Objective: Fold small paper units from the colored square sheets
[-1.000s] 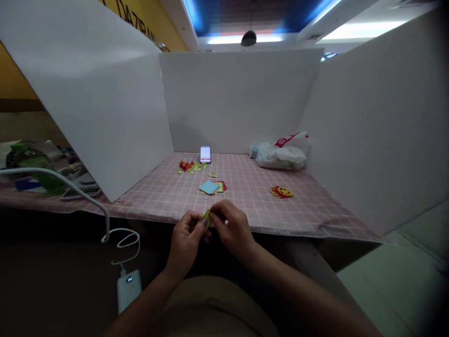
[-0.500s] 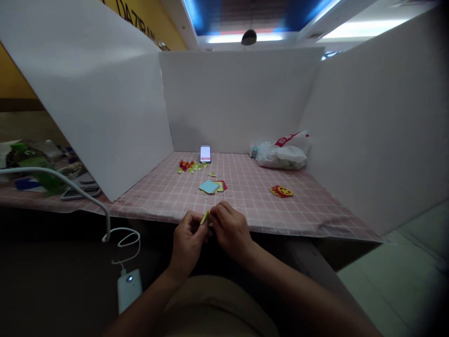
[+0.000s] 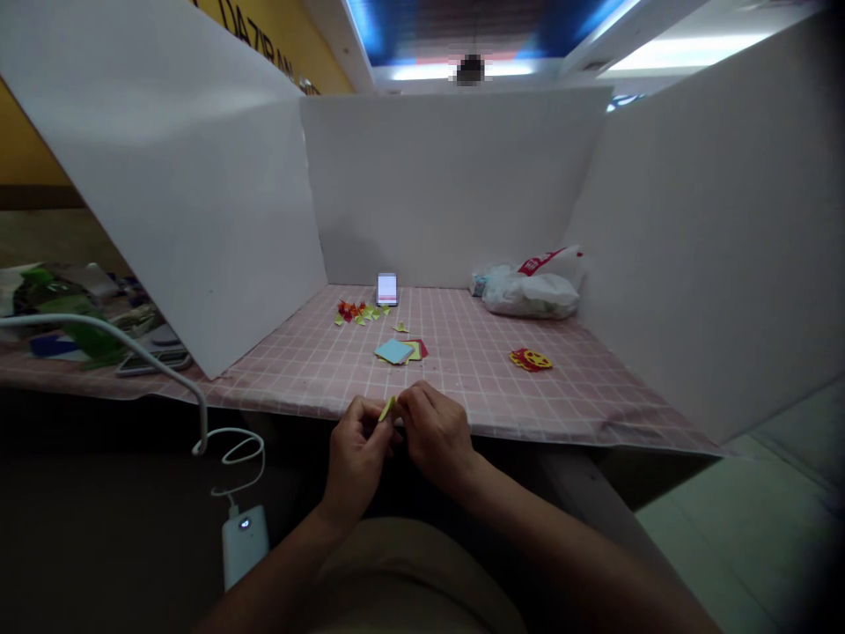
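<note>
A small piece of folded yellow-green paper (image 3: 387,408) is pinched between my hands at the table's front edge. My left hand (image 3: 356,447) is closed on it from the left, thumb and fingers together. From the right, my right hand (image 3: 434,431) is closed at the paper's other end, and its fingertips partly hide it. Just beyond them lies a stack of coloured paper squares (image 3: 394,351), light blue on top, with yellow and red edges below. Behind the stack sits one small yellow folded paper piece (image 3: 400,328).
Small red and yellow folded papers (image 3: 351,311) lie near a propped-up phone (image 3: 386,289). Red and yellow cut-out shapes (image 3: 531,359) rest on the right, before a white plastic bag (image 3: 532,293). A power bank (image 3: 244,541) with a white cable is at lower left. White panels (image 3: 455,185) enclose the table.
Both hands stay nearly in place, with only a slight shift to the right. The yellow-green paper now looks a little more curved between the fingers.
</note>
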Motion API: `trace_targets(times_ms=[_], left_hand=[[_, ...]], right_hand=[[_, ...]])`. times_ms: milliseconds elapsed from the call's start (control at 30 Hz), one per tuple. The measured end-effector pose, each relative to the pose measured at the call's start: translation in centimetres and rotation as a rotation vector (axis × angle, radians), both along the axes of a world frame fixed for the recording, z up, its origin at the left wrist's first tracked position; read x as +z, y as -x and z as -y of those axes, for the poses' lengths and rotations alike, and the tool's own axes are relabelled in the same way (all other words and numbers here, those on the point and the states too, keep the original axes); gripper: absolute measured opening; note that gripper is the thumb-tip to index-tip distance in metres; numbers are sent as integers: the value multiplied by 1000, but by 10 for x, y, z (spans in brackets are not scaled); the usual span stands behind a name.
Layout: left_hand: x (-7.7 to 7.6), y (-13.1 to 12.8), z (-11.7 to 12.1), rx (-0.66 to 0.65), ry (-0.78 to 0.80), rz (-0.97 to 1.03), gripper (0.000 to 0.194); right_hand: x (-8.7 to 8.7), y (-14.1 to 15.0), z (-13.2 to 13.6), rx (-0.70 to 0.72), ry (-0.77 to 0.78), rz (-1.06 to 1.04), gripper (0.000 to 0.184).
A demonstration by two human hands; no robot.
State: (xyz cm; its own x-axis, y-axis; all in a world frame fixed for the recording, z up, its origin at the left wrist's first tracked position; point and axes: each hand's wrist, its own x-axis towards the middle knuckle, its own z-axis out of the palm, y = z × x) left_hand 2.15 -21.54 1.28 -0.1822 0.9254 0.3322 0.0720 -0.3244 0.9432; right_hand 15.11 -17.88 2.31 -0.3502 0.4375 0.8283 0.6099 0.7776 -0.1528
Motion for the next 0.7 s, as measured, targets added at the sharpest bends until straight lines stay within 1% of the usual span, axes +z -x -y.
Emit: trace_targets(times_ms=[100,267,433,700], left_hand=[[1,-1,0,8,-20,-23,20],[4,-1,1,68,-71,-97,18],[3,0,1,78,-87,-116,14],[1,1,0,82,-86,-127,14]], right_hand=[[0,1,1,-6,-2,-13,20],[1,2,4,18,50,-65,17],[0,3,4,23,90,-84,15],[0,4,3,19,50,-57,18]])
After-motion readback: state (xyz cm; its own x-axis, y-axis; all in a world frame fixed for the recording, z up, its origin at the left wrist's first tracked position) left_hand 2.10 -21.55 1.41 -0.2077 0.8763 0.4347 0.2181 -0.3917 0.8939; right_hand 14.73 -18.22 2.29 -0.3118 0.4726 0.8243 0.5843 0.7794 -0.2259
